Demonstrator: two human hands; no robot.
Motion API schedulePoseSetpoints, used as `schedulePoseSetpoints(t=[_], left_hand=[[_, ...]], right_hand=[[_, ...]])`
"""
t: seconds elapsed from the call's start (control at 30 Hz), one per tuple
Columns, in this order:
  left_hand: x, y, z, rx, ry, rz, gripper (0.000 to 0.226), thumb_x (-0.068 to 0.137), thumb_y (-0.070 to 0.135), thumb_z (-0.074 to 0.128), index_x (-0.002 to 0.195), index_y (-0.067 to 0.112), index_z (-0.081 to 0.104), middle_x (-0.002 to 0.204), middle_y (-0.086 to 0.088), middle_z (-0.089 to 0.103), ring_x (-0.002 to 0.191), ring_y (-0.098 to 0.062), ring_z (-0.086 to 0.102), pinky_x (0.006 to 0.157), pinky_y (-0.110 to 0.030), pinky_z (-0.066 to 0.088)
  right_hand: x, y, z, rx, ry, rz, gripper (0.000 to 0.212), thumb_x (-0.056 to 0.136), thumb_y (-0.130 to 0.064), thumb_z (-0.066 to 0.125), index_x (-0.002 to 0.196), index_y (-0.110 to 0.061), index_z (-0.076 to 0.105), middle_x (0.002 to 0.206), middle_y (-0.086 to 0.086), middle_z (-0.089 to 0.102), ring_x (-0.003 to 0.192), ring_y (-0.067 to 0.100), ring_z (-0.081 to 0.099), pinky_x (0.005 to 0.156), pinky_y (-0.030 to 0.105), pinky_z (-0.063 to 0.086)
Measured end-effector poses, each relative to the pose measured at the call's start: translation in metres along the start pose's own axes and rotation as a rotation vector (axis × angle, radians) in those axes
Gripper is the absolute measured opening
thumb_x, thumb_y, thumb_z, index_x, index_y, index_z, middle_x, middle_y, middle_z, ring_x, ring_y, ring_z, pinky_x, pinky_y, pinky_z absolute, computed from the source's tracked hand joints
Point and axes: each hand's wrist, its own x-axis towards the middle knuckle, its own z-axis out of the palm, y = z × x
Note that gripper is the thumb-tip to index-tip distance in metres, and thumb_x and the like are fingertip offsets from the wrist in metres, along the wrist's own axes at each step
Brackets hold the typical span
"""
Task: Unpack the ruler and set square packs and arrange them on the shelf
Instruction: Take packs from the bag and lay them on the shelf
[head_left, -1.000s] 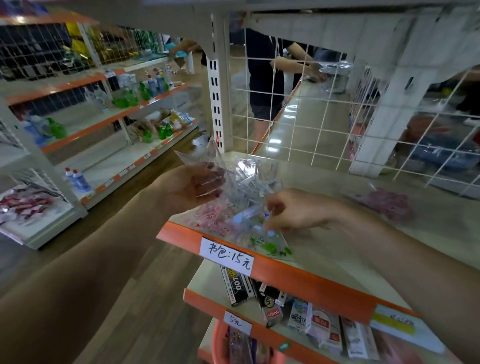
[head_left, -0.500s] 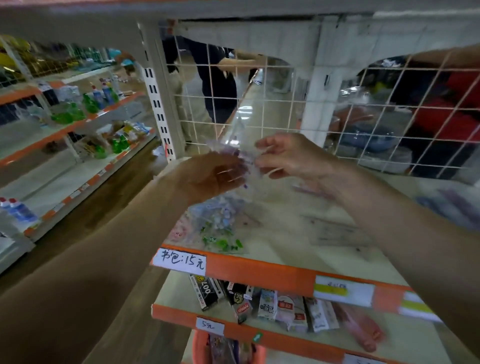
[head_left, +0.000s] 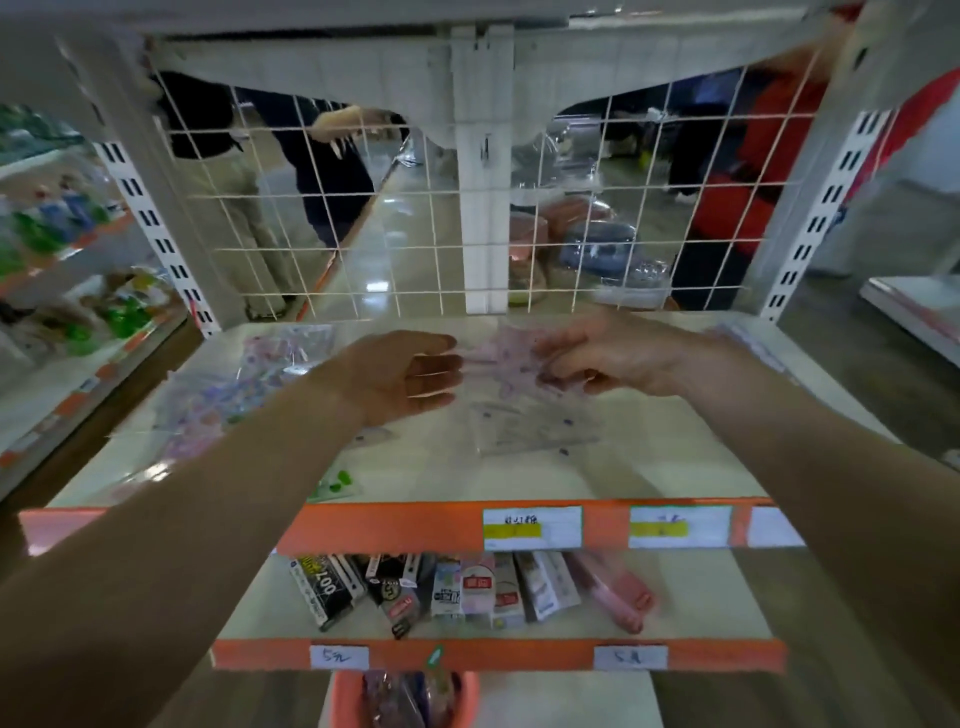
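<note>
A clear pack of rulers and set squares with pink print is held just above the white shelf with the orange front edge. My right hand pinches its right end. My left hand is at its left end with fingers nearly straight, touching the plastic. Below the pack lie clear set squares flat on the shelf. A heap of clear packs with pink and purple print lies on the left part of the shelf.
A white wire grid closes the back of the shelf; people stand behind it. The lower shelf holds small stationery boxes. An orange basket with packs sits below. Another shelf unit with bottles stands at left.
My view and both hands have shifted right along the shelf, away from the heap at the left. The hands have come down, and the pack now hovers over the loose set squares.
</note>
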Motion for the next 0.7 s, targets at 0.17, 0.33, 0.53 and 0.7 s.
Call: schedulePoseSetpoints(t=[0.17, 0.33, 0.53, 0.7], left_hand=[[-0.005, -0.009, 0.004, 0.12, 0.125, 0.012, 0.009, 0.093, 0.011, 0.054, 0.09, 0.012, 0.063, 0.085, -0.005, 0.063, 0.078, -0.018, 0.062, 0.079, -0.036, 0.05], [-0.007, -0.017, 0.007, 0.378, 0.239, 0.073, 0.01, 0.092, 0.008, 0.057, 0.088, 0.012, 0.066, 0.087, -0.005, 0.066, 0.079, -0.017, 0.061, 0.078, -0.034, 0.05], [0.0, -0.02, 0.016, 0.645, 0.29, 0.153, 0.013, 0.09, 0.008, 0.058, 0.096, 0.011, 0.068, 0.093, -0.008, 0.066, 0.076, -0.014, 0.059, 0.065, -0.025, 0.046], [0.006, -0.018, 0.017, 0.695, 0.308, 0.167, 0.014, 0.089, 0.006, 0.057, 0.093, 0.011, 0.069, 0.095, -0.015, 0.066, 0.083, -0.019, 0.058, 0.064, -0.024, 0.044]], right_hand=[[-0.001, 0.014, 0.012, -0.122, -0.136, 0.064, 0.03, 0.089, -0.006, 0.062, 0.119, -0.007, 0.061, 0.094, 0.008, 0.065, 0.07, 0.009, 0.057, 0.059, 0.017, 0.044], [0.007, 0.016, 0.009, -0.357, 0.004, -0.058, 0.029, 0.092, -0.002, 0.054, 0.118, -0.011, 0.065, 0.111, 0.001, 0.061, 0.096, 0.014, 0.056, 0.079, 0.024, 0.045], [0.018, 0.011, 0.016, -0.683, 0.006, -0.12, 0.041, 0.092, 0.002, 0.04, 0.115, -0.017, 0.068, 0.127, -0.002, 0.06, 0.112, 0.015, 0.054, 0.081, 0.018, 0.038], [0.034, 0.004, 0.034, -0.887, -0.065, -0.117, 0.043, 0.091, 0.0, 0.037, 0.123, -0.016, 0.062, 0.135, 0.004, 0.055, 0.118, 0.022, 0.053, 0.093, 0.026, 0.043]])
